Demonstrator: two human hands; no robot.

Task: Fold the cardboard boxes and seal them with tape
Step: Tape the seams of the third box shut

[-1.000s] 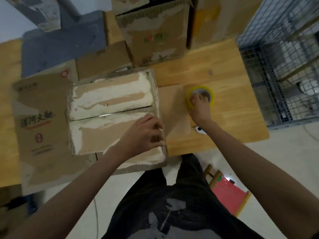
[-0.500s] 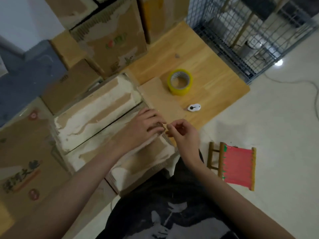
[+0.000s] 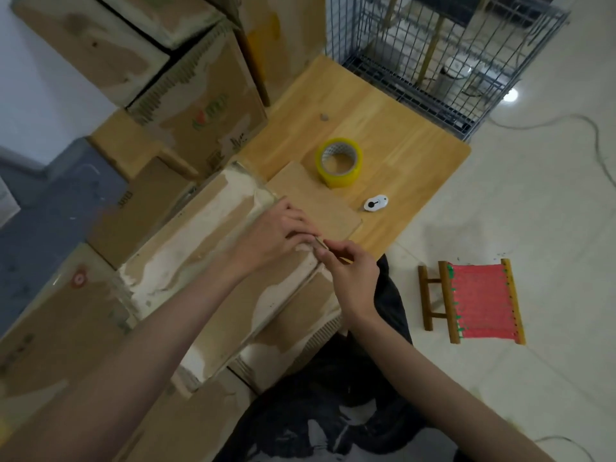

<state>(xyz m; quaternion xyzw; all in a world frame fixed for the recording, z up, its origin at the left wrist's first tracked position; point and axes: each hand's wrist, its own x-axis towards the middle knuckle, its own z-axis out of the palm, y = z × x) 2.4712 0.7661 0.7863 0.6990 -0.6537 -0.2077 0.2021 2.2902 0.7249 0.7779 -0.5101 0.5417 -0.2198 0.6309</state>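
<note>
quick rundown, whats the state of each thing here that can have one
cardboard box: top flaps folded shut
left hand: pressing flat on the box's flap end
right hand: pinching at the flap seam edge
tape roll: lying flat on the table, untouched
small white cutter: lying on the table
red stool: tipped over on the floor

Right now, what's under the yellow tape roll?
The tape roll sits on the wooden table, partly over a flat cardboard piece. Through its hole you see the surface below. What's under its ring is covered.
</note>
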